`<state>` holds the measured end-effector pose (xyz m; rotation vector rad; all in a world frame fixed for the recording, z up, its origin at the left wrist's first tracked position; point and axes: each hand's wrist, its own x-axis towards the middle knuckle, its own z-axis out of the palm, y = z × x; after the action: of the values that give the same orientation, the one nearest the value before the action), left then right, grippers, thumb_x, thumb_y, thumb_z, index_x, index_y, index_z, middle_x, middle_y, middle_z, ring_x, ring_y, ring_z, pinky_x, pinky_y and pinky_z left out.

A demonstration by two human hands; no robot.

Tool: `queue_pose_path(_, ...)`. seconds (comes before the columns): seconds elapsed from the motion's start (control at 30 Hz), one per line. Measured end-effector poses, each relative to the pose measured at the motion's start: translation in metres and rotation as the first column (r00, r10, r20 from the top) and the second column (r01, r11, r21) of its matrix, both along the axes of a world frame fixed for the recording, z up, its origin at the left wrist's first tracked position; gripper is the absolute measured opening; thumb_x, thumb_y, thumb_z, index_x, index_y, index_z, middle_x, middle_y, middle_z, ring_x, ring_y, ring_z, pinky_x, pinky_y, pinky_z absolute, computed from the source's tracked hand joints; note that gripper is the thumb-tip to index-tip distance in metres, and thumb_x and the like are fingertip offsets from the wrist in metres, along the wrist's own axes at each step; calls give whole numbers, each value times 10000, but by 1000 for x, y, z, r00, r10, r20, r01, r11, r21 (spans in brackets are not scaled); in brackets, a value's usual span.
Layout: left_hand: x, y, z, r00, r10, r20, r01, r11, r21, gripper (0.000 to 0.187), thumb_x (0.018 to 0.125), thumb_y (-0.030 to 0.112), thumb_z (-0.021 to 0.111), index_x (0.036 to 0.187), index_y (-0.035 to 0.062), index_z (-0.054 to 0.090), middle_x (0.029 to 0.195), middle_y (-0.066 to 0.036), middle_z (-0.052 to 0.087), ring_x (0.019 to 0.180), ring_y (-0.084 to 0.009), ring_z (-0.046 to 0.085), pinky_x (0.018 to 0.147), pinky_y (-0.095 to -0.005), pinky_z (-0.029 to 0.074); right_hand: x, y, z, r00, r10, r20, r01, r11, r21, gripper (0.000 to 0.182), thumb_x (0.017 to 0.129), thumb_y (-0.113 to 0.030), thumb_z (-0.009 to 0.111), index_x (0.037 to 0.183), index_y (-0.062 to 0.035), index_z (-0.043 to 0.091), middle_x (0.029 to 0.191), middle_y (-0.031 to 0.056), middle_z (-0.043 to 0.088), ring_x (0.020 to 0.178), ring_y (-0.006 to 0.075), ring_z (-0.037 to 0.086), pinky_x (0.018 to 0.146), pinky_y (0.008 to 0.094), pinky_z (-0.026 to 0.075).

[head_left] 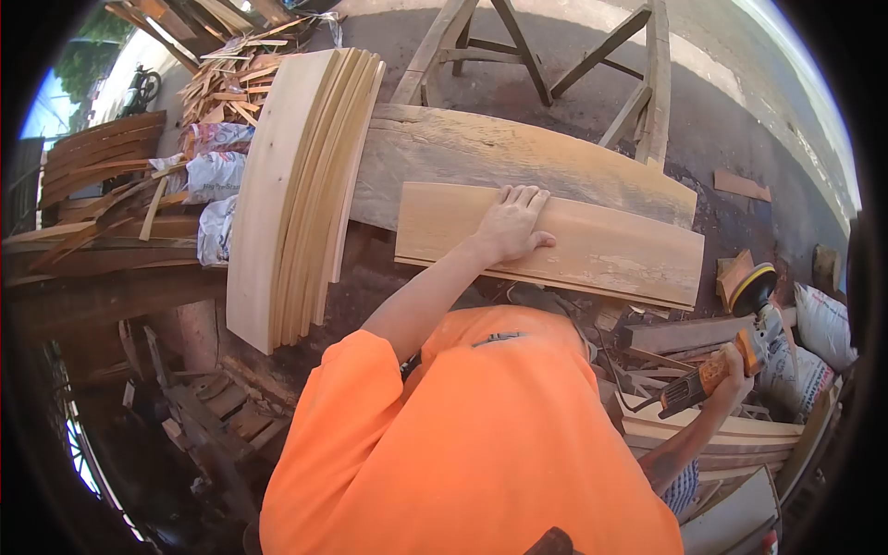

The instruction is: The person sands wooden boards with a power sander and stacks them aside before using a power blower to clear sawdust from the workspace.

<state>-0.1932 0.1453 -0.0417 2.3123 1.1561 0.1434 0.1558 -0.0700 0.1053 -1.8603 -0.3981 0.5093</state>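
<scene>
My left hand (514, 224) rests on a light wooden board (610, 250), its fingers over the upper part of the face and the thumb apart from them. That board lies with another beneath it on a wide weathered plank (444, 148). Off to the right, my right hand (733, 375) is wrapped round an orange and black power sander (708, 377), whose round yellow-edged pad (753, 288) points up and away from the board. A stack of light boards (296, 185) lies across the left end of the plank.
Wooden trestles (647, 83) stand beyond the plank. Wood scraps (231, 79) and white sacks (215, 176) lie at the upper left. More sacks (823, 324) sit at the right, near stacked lumber (721, 430). Dark curved timbers (102, 157) are piled far left.
</scene>
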Motion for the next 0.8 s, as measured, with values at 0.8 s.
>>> queue_pose_path(0.8, -65, -63, 87, 822, 569, 12, -549, 798, -250, 449, 843, 428, 665, 908, -15, 698, 872, -195, 682, 832, -346, 655, 784, -425, 495, 2, 15, -11, 992, 103, -76, -103, 995, -4, 287, 768, -105, 687, 1004, 29, 596, 798, 74, 589, 667, 157, 604, 599, 283, 506)
